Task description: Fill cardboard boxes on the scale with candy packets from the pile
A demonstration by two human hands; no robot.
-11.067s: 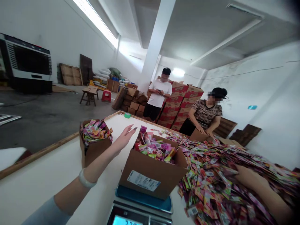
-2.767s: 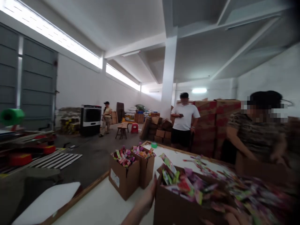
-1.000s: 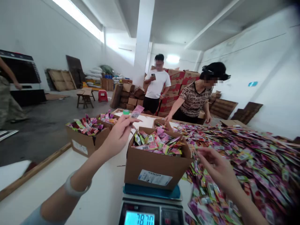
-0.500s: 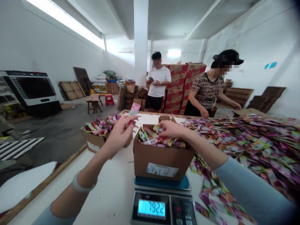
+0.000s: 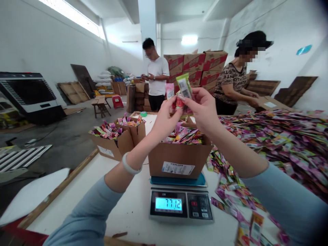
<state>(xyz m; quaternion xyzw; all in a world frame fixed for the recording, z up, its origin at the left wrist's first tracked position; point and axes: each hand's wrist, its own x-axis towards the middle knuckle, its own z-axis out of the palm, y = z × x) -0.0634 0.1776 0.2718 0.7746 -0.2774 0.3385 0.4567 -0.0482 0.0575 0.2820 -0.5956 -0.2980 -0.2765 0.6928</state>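
Head view: left hand (image 5: pixel 166 117) and right hand (image 5: pixel 205 111) each pinch small packets (image 5: pixel 184 88) in a closed grip above the box (image 5: pixel 179 153).

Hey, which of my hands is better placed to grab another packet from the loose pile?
Your right hand, probably: it's nearer the loose pile, which lies right of the box, while your left hand is farther away. Both hold packets above the box, though.

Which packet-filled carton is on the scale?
The centre carton: it rests on the blue scale pan, just beyond the lit display. The far-left carton and the carton behind it to the right stand on the white tabletop instead.
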